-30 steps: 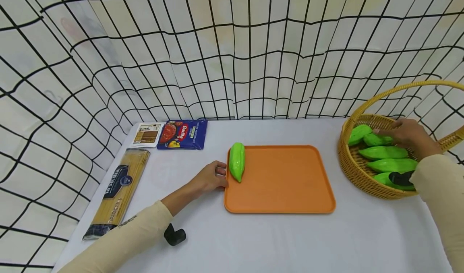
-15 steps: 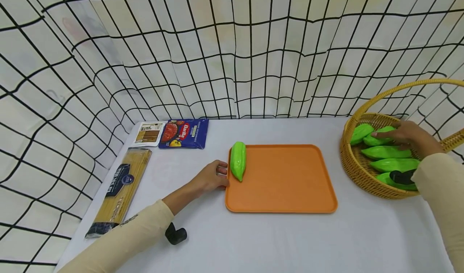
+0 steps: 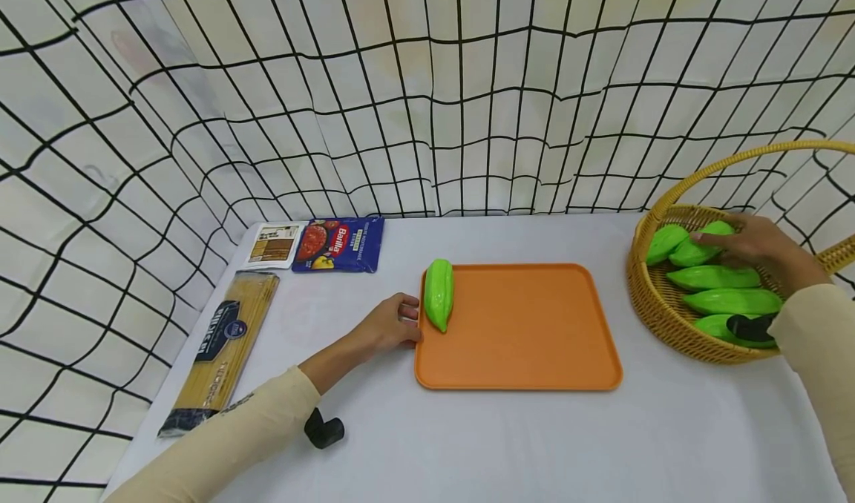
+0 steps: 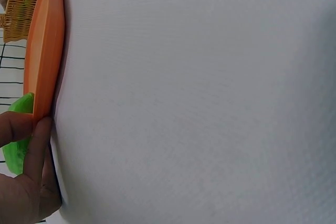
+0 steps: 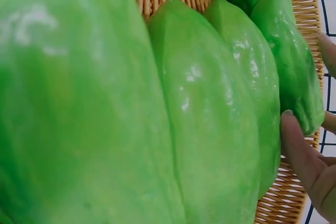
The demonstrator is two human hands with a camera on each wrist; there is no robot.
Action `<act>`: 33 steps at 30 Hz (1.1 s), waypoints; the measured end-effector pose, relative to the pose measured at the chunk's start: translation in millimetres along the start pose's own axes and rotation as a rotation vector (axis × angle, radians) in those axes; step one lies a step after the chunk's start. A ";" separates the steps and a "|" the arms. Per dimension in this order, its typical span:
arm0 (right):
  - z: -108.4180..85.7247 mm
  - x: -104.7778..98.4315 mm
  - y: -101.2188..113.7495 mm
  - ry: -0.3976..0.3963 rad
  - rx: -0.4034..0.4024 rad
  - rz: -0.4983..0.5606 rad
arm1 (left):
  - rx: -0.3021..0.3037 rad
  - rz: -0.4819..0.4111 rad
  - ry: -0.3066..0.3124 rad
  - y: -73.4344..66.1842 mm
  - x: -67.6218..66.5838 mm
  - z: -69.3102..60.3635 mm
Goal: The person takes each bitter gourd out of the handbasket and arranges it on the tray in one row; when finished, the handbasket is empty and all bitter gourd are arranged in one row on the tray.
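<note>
A green star fruit (image 3: pixel 438 295) lies along the left side of the orange tray (image 3: pixel 521 332). My left hand (image 3: pixel 389 325) pinches the tray's left rim; in the left wrist view the thumb (image 4: pixel 16 127) is at the rim's inner side and a finger lies against the outside. On the right, my right hand (image 3: pixel 758 242) reaches into the wicker basket (image 3: pixel 657 325) and grips a star fruit (image 3: pixel 701 248) at the back. The right wrist view has the thumb (image 5: pixel 296 142) on one side of this star fruit and fingers on the other. Several more star fruits (image 3: pixel 731 301) lie beside it.
The basket's tall handle (image 3: pixel 721 168) arches over the right hand. At the back left lie a blue Barilla packet (image 3: pixel 338 245) and a white-and-brown packet (image 3: pixel 272 246). A long spaghetti pack (image 3: pixel 223 347) lies beside the left forearm. Black grid netting stands behind the table.
My right hand has closed round the back star fruit, which has shifted slightly in the basket. The left hand and the tray have stayed in place.
</note>
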State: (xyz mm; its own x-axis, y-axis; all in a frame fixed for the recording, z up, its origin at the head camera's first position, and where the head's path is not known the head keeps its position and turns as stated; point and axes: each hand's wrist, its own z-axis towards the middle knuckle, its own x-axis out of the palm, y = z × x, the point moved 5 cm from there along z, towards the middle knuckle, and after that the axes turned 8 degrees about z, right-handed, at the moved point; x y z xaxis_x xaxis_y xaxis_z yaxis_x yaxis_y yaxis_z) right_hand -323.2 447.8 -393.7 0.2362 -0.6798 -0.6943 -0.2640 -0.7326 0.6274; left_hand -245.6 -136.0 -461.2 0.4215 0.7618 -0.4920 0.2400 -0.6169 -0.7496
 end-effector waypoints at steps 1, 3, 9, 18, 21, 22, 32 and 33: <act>0.0 -1.0 0.1 -0.019 -0.003 0.004 | 0.000 0.001 -0.001 -0.3 0.0 0.0; -0.3 -2.5 -0.1 -0.059 -0.006 0.001 | -0.001 0.004 -0.003 -0.4 0.2 0.2; -1.8 -2.4 2.3 -0.136 -0.006 -0.015 | -0.003 0.021 -0.004 -0.1 -0.2 -0.3; -4.9 -1.7 8.2 -0.147 -0.001 0.028 | 0.005 0.018 -0.008 -1.3 -0.8 -0.4; -5.4 -1.5 9.3 -0.158 -0.002 0.011 | 0.005 0.017 -0.008 -1.0 -0.9 -0.1; -5.2 -0.9 9.5 -0.160 -0.001 0.016 | 0.003 0.016 -0.008 -0.7 -0.9 0.1; -7.0 3.5 24.0 -0.189 -0.016 0.129 | 0.008 0.032 -0.010 -0.8 -0.7 0.4; -7.3 3.3 26.1 -0.189 -0.021 0.142 | 0.007 0.031 -0.009 -0.8 -0.7 0.3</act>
State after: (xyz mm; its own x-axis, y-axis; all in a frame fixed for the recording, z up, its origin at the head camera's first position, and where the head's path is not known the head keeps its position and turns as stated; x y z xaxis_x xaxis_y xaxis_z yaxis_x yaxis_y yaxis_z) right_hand -322.5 426.1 -377.1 0.0181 -0.7588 -0.6511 -0.2623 -0.6320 0.7292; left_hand -246.4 -135.9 -460.4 0.4210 0.7440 -0.5188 0.2207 -0.6389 -0.7370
